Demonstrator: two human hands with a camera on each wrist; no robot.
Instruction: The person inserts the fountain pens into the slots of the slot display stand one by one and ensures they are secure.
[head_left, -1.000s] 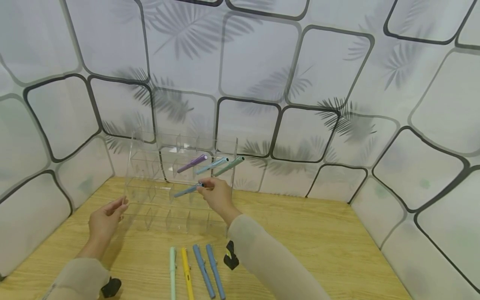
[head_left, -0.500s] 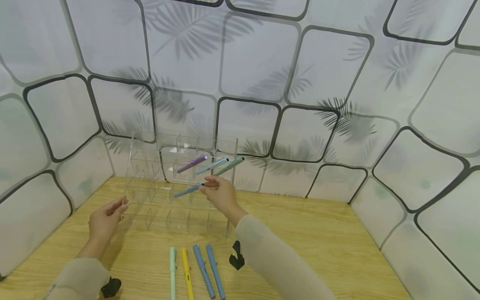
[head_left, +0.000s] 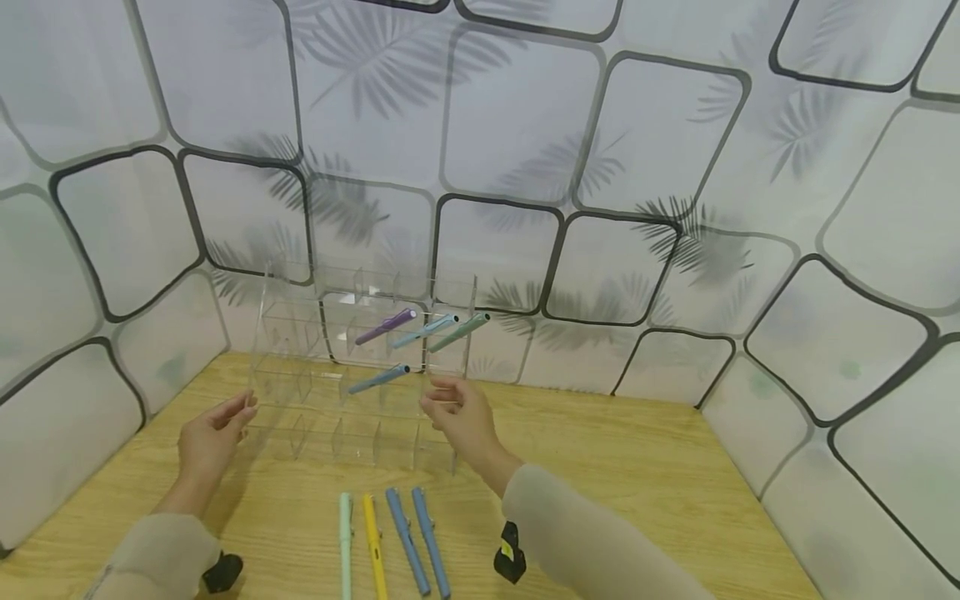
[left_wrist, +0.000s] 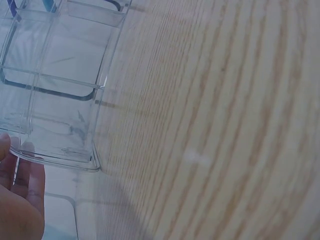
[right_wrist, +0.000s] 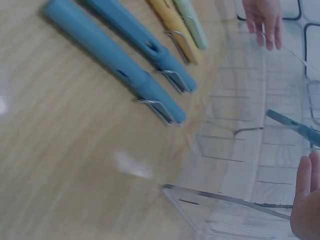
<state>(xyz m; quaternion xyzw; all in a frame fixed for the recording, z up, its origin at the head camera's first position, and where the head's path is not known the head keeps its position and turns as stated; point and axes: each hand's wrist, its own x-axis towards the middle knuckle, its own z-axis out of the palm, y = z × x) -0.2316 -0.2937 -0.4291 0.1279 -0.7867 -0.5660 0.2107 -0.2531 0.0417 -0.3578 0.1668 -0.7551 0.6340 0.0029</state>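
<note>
A clear acrylic pen rack [head_left: 358, 442] with tiers of compartments stands on the table. My left hand [head_left: 210, 446] pinches its left side panel between thumb and fingers, closer in the left wrist view, where the hand [left_wrist: 22, 200] is partly cut off. My right hand [head_left: 465, 421] is beside the rack's right side, holding nothing, its fingers loosely bent. Left of it, a blue pen [head_left: 378, 379] lies slanted in a middle tier. Above are a purple pen [head_left: 385, 327], a light blue pen [head_left: 424, 331] and a green pen [head_left: 459, 332].
In front of the rack lie a mint pen [head_left: 345, 542], a yellow pen [head_left: 374, 546] and two blue pens [head_left: 408, 542], roughly side by side on the wooden table [head_left: 637, 483]. A patterned curtain [head_left: 517, 125] surrounds the table at the back and sides.
My right hand has let go of the blue pen in the middle tier and drawn back right and down. The pen stays in the rack. My left hand keeps its place.
</note>
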